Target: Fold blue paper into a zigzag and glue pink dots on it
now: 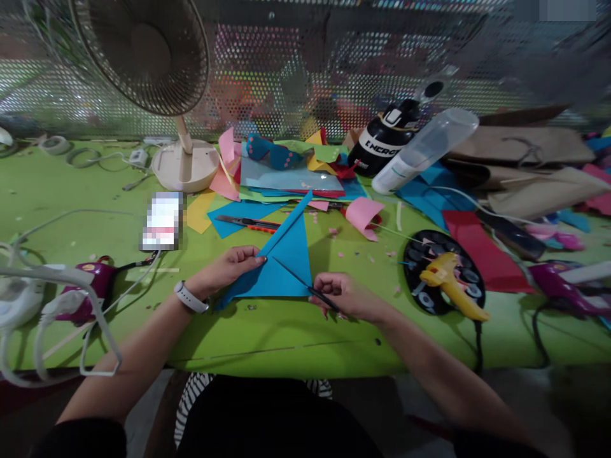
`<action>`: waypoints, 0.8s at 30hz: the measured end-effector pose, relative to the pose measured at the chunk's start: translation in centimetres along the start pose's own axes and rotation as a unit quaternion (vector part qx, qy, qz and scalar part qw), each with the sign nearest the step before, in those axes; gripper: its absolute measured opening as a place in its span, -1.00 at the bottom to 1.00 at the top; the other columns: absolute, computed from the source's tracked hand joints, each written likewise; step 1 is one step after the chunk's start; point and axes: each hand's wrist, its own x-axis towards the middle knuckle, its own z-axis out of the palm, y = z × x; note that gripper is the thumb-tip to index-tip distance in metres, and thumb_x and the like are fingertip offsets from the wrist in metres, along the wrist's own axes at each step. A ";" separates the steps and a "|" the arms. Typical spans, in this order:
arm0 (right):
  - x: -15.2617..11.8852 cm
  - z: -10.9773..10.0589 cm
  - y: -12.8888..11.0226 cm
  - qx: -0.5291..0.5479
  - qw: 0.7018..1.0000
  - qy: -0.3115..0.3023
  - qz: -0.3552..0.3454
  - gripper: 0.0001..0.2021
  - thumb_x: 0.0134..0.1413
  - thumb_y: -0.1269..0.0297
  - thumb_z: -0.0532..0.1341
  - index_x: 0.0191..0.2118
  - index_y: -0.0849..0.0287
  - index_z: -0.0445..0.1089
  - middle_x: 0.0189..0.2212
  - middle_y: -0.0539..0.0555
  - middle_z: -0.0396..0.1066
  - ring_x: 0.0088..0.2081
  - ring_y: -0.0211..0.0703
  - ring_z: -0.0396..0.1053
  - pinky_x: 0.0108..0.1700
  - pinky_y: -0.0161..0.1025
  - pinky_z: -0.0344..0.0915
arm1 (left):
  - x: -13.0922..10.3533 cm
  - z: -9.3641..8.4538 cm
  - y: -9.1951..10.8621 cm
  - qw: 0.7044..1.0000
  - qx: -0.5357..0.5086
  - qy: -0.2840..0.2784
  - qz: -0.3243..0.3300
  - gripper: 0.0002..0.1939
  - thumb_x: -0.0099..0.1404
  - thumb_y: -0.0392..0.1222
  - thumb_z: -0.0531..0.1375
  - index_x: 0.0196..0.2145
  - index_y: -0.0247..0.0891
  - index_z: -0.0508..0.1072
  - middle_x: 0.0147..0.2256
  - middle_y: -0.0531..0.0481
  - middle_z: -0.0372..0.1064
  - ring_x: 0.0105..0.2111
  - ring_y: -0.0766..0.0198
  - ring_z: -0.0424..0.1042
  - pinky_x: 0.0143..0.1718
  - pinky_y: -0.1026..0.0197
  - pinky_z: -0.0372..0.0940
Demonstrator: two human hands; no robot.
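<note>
Two bare hands share one blue sheet (293,248), which lies between them over the green table (296,356). At the sheet's left edge, the left hand (241,264) pinches its folded strip, thumb on top; at its right, the right hand (341,292) curls its fingers around a slim dark tool, probably scissors (321,295). Their tip points near the left thumb, so a slip could nick skin or paper. Behind the sheet, a bared cutter (248,222) could scratch a reaching arm.
</note>
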 end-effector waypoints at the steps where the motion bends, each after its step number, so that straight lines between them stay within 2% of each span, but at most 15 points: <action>1: 0.0 0.0 0.0 -0.001 1.000 0.001 -0.001 -0.49 -0.34 -0.12 0.43 -0.51 0.14 0.19 -0.70 -0.14 0.31 -0.73 -0.43 0.16 -0.75 -0.46 0.01 | 0.0 0.0 -0.1 1.000 0.001 0.000 -0.001 -0.68 0.23 0.05 0.24 -0.41 -0.27 0.33 -0.53 0.15 0.11 -0.56 0.46 0.05 -0.55 0.36 0.00; 12: 0.0 0.2 0.1 0.009 1.000 0.004 -0.008 -0.47 -0.39 -0.09 0.45 -0.52 0.14 0.18 -0.70 -0.14 0.32 -0.70 -0.42 0.21 -0.74 -0.48 0.05 | 0.0 0.2 0.1 1.000 -0.008 -0.002 0.002 -0.71 0.22 0.01 0.25 -0.43 -0.27 0.33 -0.54 0.16 0.13 -0.56 0.46 0.06 -0.54 0.35 0.00; 24: 0.0 0.3 -0.2 0.001 1.000 0.004 -0.015 -0.47 -0.38 -0.12 0.45 -0.53 0.14 0.18 -0.70 -0.13 0.30 -0.70 -0.43 0.18 -0.72 -0.45 0.05 | 0.0 0.2 -0.1 1.000 -0.024 -0.001 0.002 -0.72 0.21 0.00 0.27 -0.42 -0.27 0.35 -0.52 0.14 0.17 -0.55 0.46 0.09 -0.54 0.37 0.03</action>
